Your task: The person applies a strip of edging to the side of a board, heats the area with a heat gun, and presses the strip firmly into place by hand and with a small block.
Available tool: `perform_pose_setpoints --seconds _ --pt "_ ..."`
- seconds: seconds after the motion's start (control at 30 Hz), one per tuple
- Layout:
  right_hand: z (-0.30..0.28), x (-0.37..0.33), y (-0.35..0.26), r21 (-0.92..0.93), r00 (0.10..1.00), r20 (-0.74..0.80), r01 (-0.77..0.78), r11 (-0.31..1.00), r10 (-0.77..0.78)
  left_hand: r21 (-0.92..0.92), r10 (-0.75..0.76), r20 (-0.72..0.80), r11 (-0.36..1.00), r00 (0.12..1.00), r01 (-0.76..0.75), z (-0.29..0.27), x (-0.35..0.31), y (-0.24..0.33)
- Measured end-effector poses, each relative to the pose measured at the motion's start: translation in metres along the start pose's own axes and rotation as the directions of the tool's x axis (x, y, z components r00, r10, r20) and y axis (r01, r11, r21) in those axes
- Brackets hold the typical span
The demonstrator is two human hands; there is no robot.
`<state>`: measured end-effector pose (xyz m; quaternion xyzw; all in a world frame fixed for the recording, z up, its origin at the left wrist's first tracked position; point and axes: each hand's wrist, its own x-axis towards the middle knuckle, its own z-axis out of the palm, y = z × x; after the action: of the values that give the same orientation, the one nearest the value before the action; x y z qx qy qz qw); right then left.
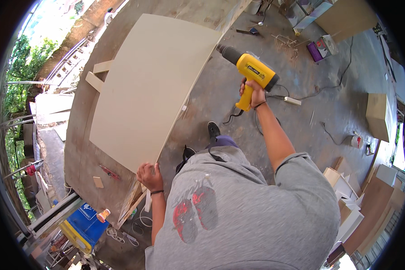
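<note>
My right hand (255, 93) is wrapped round the handle of a yellow heat gun (258, 72) with a dark nozzle. The nozzle points left, close to the right edge of a large off-white panel (155, 81). That panel lies flat on a brown workbench (83, 155), along the bench's right side. At the panel's near corner, my left hand (151, 177) has its fingers curled at the edge, with the thumb up against it. A black cord hangs from the bottom of the heat gun's handle.
Wood strips (94, 81) stick out past the panel's left side. Red-handled pliers (109, 172) and a small wood block (98, 182) lie on the bench. Cords and a white power strip (292, 101) lie on the floor. Board boxes (377, 118) stand at the right.
</note>
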<state>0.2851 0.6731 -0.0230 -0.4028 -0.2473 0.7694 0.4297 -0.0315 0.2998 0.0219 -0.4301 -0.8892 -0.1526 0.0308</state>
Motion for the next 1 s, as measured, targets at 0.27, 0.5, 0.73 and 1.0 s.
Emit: perform_pose_setpoints --seconds 0.27,0.5,0.73,1.0 --pt "-0.002 0.028 -0.016 0.034 0.999 -0.042 0.015 0.999 -0.013 0.011 0.005 -0.025 1.000 1.000 -0.005 0.000 -0.001 0.003" --pt "-0.007 0.033 -0.015 0.041 0.999 -0.036 0.023 0.999 -0.021 0.008 -0.004 -0.026 1.000 1.000 0.004 0.001 -0.001 0.000" --pt "-0.006 0.031 -0.020 0.030 0.999 -0.045 0.004 1.000 -0.002 0.018 -0.003 -0.015 1.000 1.000 0.003 -0.001 -0.001 0.000" --pt "-0.008 0.037 -0.024 0.006 0.999 -0.046 0.020 1.000 -0.020 0.084 0.061 0.045 0.994 0.997 -0.064 0.004 -0.011 -0.022"
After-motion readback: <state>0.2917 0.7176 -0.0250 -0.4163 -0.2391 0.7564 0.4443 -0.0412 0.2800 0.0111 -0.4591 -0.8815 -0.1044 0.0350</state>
